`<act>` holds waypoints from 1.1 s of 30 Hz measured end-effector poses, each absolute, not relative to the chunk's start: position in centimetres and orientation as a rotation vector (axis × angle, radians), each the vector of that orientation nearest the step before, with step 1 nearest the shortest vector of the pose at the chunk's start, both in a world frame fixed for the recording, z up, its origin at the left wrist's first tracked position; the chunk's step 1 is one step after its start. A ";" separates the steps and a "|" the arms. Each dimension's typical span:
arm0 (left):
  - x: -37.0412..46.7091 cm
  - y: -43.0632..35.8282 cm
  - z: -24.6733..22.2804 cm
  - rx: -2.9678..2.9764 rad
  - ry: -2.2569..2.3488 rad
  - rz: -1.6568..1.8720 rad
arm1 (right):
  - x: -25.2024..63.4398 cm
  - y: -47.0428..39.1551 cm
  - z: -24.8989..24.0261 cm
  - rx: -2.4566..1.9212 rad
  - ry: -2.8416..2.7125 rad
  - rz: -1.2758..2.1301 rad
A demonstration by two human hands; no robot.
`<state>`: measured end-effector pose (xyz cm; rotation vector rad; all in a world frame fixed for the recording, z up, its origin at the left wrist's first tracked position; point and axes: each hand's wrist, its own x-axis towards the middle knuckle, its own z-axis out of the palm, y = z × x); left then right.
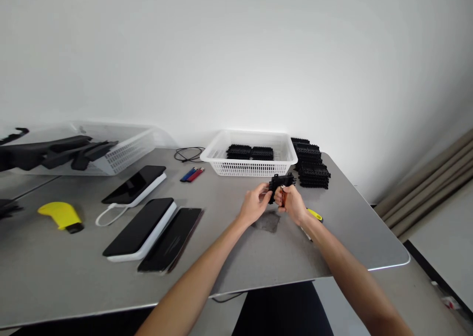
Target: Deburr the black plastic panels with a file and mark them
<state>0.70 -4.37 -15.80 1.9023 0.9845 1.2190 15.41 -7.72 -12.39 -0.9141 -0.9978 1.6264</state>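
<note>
My left hand (255, 202) is closed on the edge of a black plastic part (281, 180) with small prongs along its sides. The part is raised a little above the grey table (236, 257). In my right hand (291, 204) an orange lighter (284, 196) stands upright, wrapped by the fingers, its metal top close to the black part. Whether a flame burns there I cannot tell. Below the hands a dark grey smudged patch (268, 221) lies on the tabletop. A yellow-and-black tool (315, 215) is partly hidden behind my right forearm.
A white basket (251, 168) holds black parts; stacks of similar parts (313, 171) stand right of it. Blue (188, 174) and red lighters (195, 175) lie left, near a black cable (188, 155). Phones (140, 227), a yellow-handled tool (61, 214) and another basket (129, 151) occupy the left.
</note>
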 end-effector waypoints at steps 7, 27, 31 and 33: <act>0.8 -4.3 -16.1 1.943 0.974 1.211 | 15.5 -7.3 -12.7 -0.960 -0.935 1.664; 0.6 -4.1 -16.1 1.917 1.023 1.264 | 16.4 -7.2 -12.4 -0.889 -0.751 1.699; 0.7 -4.2 -16.3 1.964 1.011 1.249 | 16.1 -7.0 -13.0 -0.998 -0.903 1.630; 0.8 -4.3 -16.3 1.984 0.991 1.232 | 16.0 -6.9 -13.5 -1.024 -0.946 1.601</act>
